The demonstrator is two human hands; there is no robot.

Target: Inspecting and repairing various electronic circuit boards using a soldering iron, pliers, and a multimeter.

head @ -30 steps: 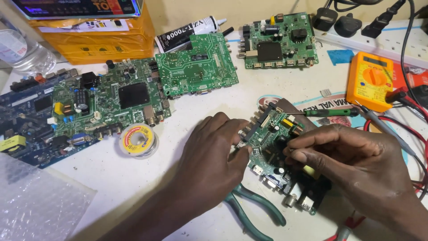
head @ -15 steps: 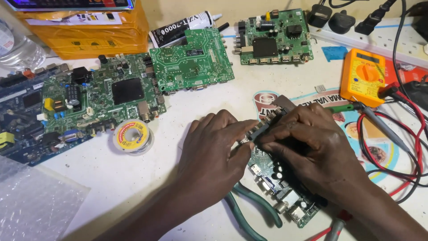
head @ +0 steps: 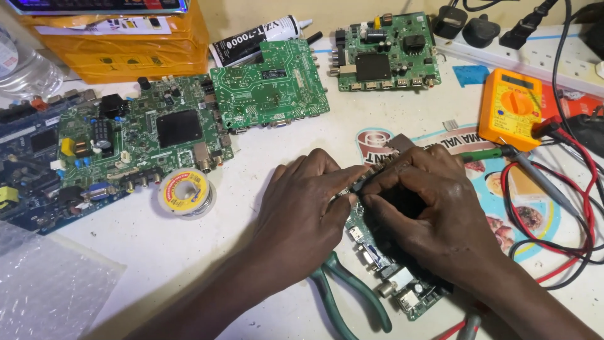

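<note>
In the head view, I see both hands together over a small green circuit board (head: 384, 267) that lies on the white bench (head: 189, 252), near the front edge and right of the middle. My left hand (head: 302, 208) rests beside the board, and its fingertips (head: 346, 182) touch the upper left edge of it; the grip is half curled and pinches the edge of the board. My right hand (head: 428, 208) covers the upper part of the board with fingers bent closely; I cannot tell what is inside this grip. Only the lower end of the board with its connectors shows. Green-handled pliers (head: 346, 289) lie just under the left wrist, touching the board's side. A spool of solder wire (head: 185, 192) sits well to the left. An orange multimeter (head: 511, 107) stands at the far right, its red and black leads (head: 566, 208) curling beside my right hand. Three larger green boards (head: 270, 85) lie behind.
</note>
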